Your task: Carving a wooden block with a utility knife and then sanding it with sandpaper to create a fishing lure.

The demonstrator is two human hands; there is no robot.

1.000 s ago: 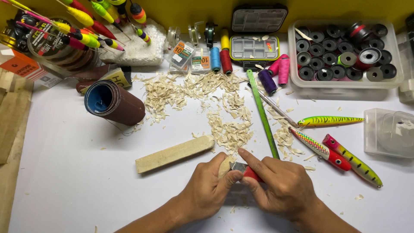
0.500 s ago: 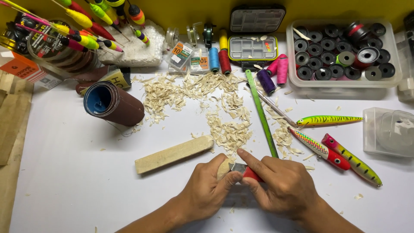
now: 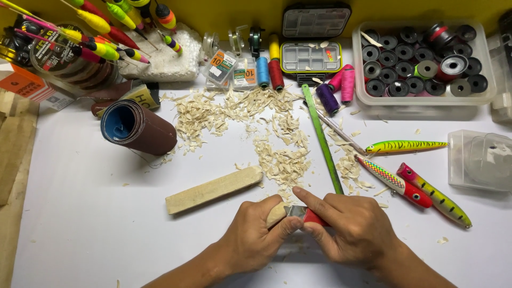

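Note:
My left hand (image 3: 255,234) grips a small pale piece of wood (image 3: 276,213) near the table's front edge. My right hand (image 3: 354,226) holds a red-handled knife (image 3: 305,213), its blade lying against the wood's end, my index finger stretched along the blade's back. The two hands touch each other. A longer pale wood block (image 3: 213,189) lies just left of and beyond my left hand. Wood shavings (image 3: 277,154) are scattered across the white table (image 3: 96,224) beyond the hands.
A green ruler (image 3: 321,138) runs diagonally to my right hand. Three painted fishing lures (image 3: 408,178) lie to the right. A rolled sandpaper sheet (image 3: 136,127) sits left; thread spools, tackle boxes, a bin of black spools (image 3: 421,64) and floats line the back.

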